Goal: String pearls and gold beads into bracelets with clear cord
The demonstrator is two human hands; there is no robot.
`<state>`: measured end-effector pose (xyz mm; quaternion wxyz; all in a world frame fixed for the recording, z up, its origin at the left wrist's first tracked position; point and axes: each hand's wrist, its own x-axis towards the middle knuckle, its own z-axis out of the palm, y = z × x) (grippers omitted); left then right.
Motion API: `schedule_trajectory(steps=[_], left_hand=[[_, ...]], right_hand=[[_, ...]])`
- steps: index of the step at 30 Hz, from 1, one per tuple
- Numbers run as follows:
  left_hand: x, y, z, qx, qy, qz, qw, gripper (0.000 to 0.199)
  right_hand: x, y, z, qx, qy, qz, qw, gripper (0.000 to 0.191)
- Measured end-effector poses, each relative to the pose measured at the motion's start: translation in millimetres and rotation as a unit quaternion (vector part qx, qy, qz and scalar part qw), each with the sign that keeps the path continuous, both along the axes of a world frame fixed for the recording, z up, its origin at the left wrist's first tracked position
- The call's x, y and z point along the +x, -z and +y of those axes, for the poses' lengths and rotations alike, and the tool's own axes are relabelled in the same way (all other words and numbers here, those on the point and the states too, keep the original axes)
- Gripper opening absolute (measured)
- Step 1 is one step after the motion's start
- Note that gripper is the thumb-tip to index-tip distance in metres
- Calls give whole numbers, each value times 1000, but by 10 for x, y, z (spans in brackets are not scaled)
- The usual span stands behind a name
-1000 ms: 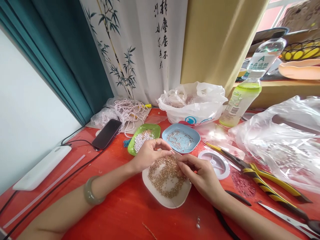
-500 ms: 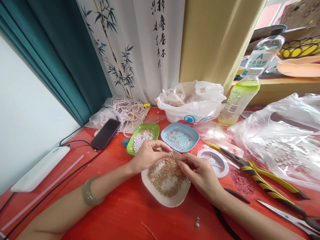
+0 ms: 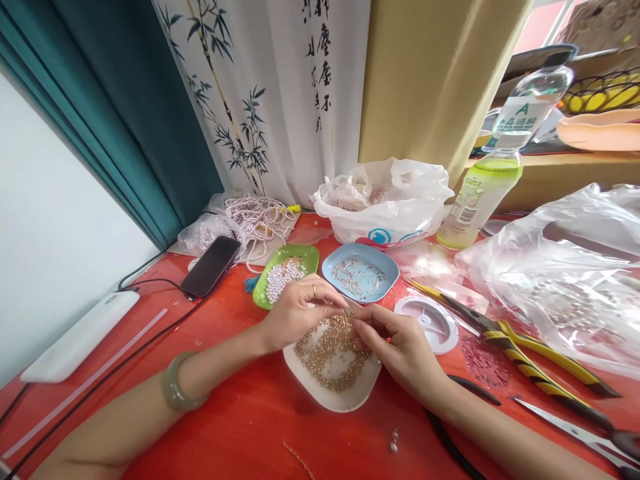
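Head view: my two hands meet over the white dish (image 3: 345, 399) of gold beads (image 3: 333, 347).

My left hand (image 3: 295, 310) and right hand (image 3: 400, 347) are both pinched shut at the dish's far rim, on something too small to tell. I judge a bead is being picked or threaded; next calls for fine fingertip aim. Behind the dish sit the green dish (image 3: 300, 257) and blue dish (image 3: 360, 273); pliers (image 3: 525, 353) lie right, clear.
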<state>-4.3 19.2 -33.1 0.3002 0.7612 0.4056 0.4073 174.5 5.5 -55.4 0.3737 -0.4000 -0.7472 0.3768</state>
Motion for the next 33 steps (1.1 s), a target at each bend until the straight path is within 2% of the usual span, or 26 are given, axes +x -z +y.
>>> schedule_trajectory(steps=[17, 25, 33], left_hand=[[-6, 18, 4, 17, 5, 11, 1000, 8], [17, 23, -13, -30, -14, -12, 999, 6], [20, 18, -24, -43, -18, -5, 999, 7]], right_hand=[[10, -1, -10, 5, -6, -3, 1000, 17], [7, -13, -13, 9, -5, -6, 1000, 17], [10, -2, 3, 16, -8, 0, 1000, 16]])
